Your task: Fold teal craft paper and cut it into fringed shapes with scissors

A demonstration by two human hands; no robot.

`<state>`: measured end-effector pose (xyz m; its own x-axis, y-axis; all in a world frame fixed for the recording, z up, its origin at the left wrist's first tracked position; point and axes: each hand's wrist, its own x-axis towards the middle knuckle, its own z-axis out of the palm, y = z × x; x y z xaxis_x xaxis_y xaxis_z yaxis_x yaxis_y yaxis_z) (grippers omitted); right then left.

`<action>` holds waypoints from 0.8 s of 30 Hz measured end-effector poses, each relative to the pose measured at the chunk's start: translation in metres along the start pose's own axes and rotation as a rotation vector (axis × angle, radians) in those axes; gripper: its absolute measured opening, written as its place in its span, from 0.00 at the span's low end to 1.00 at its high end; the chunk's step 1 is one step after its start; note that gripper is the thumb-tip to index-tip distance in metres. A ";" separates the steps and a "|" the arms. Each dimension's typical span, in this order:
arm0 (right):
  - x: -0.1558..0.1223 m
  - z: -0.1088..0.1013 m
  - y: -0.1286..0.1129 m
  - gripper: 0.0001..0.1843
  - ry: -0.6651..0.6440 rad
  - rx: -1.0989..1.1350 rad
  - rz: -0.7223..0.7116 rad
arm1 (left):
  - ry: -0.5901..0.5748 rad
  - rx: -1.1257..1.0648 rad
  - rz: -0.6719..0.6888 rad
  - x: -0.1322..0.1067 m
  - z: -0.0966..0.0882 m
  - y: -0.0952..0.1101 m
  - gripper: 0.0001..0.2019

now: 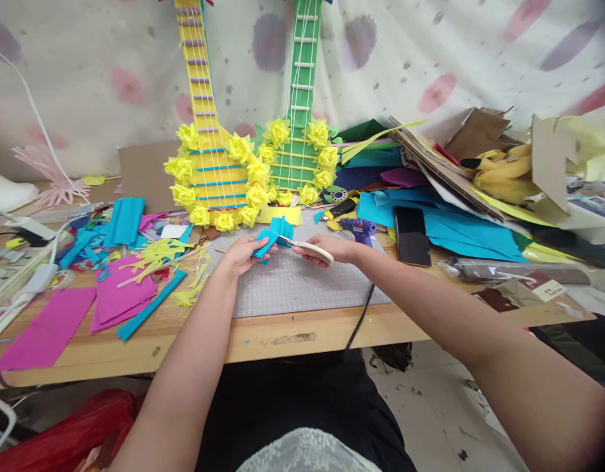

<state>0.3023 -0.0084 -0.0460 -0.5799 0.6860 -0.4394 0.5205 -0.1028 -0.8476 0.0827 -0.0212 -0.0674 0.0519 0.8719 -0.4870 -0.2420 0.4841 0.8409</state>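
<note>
Left hand (pixel 243 254) pinches blue paper (pixel 265 243) between the hands; right hand (pixel 335 248) grips scissors (pixel 320 253), blades at the paper. Loosened pinch could skew the cut; left hand near blades risks a nick.

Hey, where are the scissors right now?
Centre of the head view: the scissors are in the right hand, blades at the blue paper the left hand holds.

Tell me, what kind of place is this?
Probably a craft workspace: the right hand holds scissors at some blue paper, a grey cutting mat lies on the wooden table, and a glue gun is nearby.
</note>
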 end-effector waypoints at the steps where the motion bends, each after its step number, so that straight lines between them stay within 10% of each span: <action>1: -0.001 0.000 -0.001 0.30 -0.008 0.017 -0.008 | 0.019 -0.021 0.025 -0.001 -0.002 0.002 0.04; 6: -0.006 -0.004 -0.001 0.29 0.035 0.122 -0.149 | 0.182 -0.171 0.271 -0.004 -0.006 0.008 0.03; 10: -0.001 -0.001 0.003 0.28 0.352 0.160 -0.200 | 0.214 -0.230 0.412 -0.002 -0.002 0.003 0.04; 24: 0.056 0.033 -0.023 0.26 0.550 0.453 -0.279 | 0.105 0.036 0.318 -0.004 0.011 -0.008 0.08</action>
<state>0.2373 0.0082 -0.0608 -0.1947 0.9776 -0.0799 0.0234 -0.0768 -0.9968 0.0949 -0.0282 -0.0696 -0.1214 0.9681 -0.2193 -0.1957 0.1933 0.9614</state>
